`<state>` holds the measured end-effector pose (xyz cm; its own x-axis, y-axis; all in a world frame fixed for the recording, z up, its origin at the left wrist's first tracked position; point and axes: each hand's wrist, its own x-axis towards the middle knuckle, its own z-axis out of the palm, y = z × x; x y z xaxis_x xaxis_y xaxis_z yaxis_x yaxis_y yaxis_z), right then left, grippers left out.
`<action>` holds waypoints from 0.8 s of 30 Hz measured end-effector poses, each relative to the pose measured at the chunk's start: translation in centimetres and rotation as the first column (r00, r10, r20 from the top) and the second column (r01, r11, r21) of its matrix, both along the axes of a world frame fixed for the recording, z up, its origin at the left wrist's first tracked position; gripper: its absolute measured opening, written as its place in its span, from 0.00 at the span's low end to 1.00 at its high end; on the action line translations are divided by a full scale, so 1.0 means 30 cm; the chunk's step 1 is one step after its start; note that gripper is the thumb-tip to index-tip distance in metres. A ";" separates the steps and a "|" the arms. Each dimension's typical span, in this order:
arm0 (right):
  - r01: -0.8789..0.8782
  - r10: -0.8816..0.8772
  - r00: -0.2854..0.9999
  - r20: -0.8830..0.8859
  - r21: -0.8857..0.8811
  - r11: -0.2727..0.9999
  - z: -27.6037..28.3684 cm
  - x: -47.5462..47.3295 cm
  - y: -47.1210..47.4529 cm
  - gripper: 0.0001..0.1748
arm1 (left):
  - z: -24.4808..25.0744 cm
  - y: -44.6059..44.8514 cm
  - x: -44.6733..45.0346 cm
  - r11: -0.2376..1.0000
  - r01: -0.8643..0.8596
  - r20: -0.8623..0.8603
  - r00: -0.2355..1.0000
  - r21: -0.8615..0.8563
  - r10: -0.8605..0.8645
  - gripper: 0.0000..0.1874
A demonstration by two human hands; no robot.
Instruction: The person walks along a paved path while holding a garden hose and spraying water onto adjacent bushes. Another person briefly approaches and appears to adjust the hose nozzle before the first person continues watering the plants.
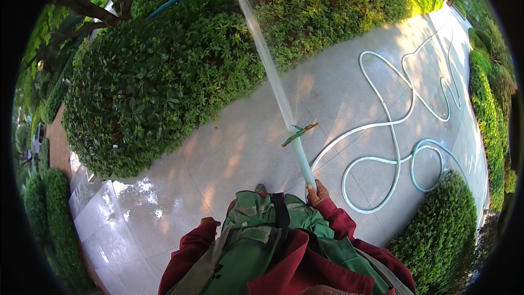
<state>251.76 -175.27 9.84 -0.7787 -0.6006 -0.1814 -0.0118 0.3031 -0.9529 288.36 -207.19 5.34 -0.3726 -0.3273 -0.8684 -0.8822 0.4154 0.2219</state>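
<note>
My right hand [318, 193] is closed round a pale green garden hose [304, 162], just in front of my waist. A stick [300, 134] is tied across the hose's end with green string. From that end a jet of water [268, 59] shoots up and away over the leafy shrubs [192, 55]. My left hand [210, 221] hangs low by my left side, partly hidden by its red sleeve; whether it holds anything does not show.
Long loops of hose [391, 131] lie across the stone paving [233, 147] on the right. A clipped bush [440, 229] stands at the lower right, a hedge [487, 119] along the right edge. Wet, shiny paving [118, 217] lies at the left. A blue pipe [166, 4] shows behind the shrubs.
</note>
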 end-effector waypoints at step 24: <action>0.017 -0.019 1.000 0.019 0.093 0.996 0.055 0.005 -0.023 0.16 | -0.090 -0.005 -0.027 0.939 0.324 0.008 0.946 -0.118 -0.325 0.17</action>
<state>251.91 -175.95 11.48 -0.7852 -0.5661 -0.2511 0.0130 0.3903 -0.9206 287.54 -207.33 2.64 -0.4855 -0.2854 -0.8264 -0.6926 0.7023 0.1644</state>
